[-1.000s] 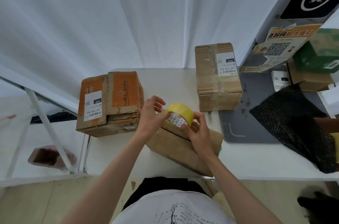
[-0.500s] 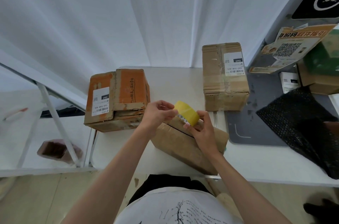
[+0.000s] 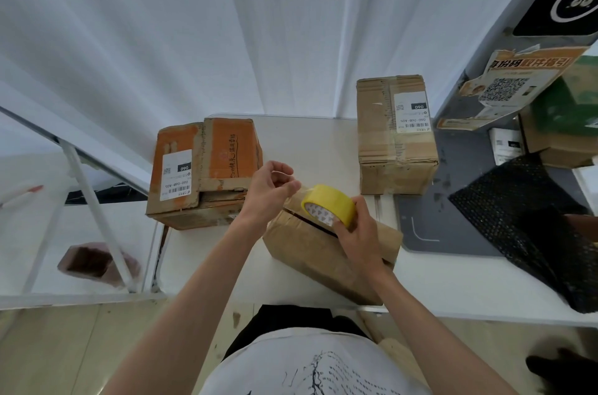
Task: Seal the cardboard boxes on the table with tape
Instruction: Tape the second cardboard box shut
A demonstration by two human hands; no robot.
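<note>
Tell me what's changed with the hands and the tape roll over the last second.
The left hand has drawn away from the yellow tape roll, pinching what looks like the tape's free end and pulling it leftward. The right hand still grips the roll, now tilted, just above the nearest box. The orange box and the far box stayed put.

Yellow tape roll [image 3: 328,205] sits tilted atop a plain brown box [image 3: 323,249], frame centre; orange-topped box [image 3: 204,171] left, tall labelled brown box [image 3: 394,135] upper right
</note>
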